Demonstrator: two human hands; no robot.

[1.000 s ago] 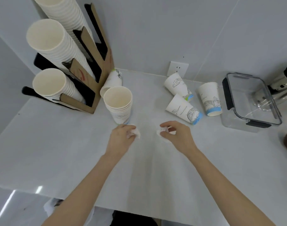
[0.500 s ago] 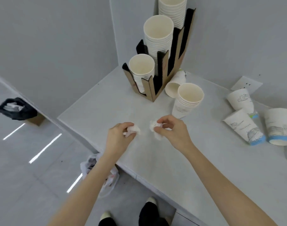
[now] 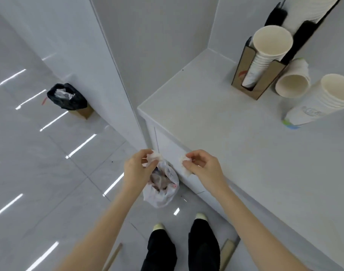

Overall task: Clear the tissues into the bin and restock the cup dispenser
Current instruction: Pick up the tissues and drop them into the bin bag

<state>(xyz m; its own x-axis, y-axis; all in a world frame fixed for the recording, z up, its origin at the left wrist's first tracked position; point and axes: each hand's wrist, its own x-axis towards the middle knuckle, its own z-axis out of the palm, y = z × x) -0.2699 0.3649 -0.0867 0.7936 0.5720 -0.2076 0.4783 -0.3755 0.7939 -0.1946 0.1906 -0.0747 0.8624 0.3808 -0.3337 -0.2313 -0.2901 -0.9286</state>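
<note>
My left hand (image 3: 137,169) pinches a crumpled white tissue (image 3: 154,156) right above a white bin bag (image 3: 163,187) that sits on the floor against the counter's corner. My right hand (image 3: 203,166) holds a second crumpled tissue (image 3: 185,159) just to the bag's right, in front of the counter's side. The brown and black cup dispenser (image 3: 263,81) stands on the white counter (image 3: 216,124) at the upper right, with stacked white cups (image 3: 272,41) in it. A loose stack of cups (image 3: 323,98) stands upright beside it and another (image 3: 293,83) lies on its side.
A black bin bag (image 3: 66,96) on a brown box stands farther off on the glossy tiled floor at the left. My feet (image 3: 179,223) are below the white bag. Wooden strips (image 3: 228,251) lie on the floor near my legs.
My view has swung left and down from the counter to the floor. Both hands carried their tissues off the counter's edge and now hold them over and beside the white bag.
</note>
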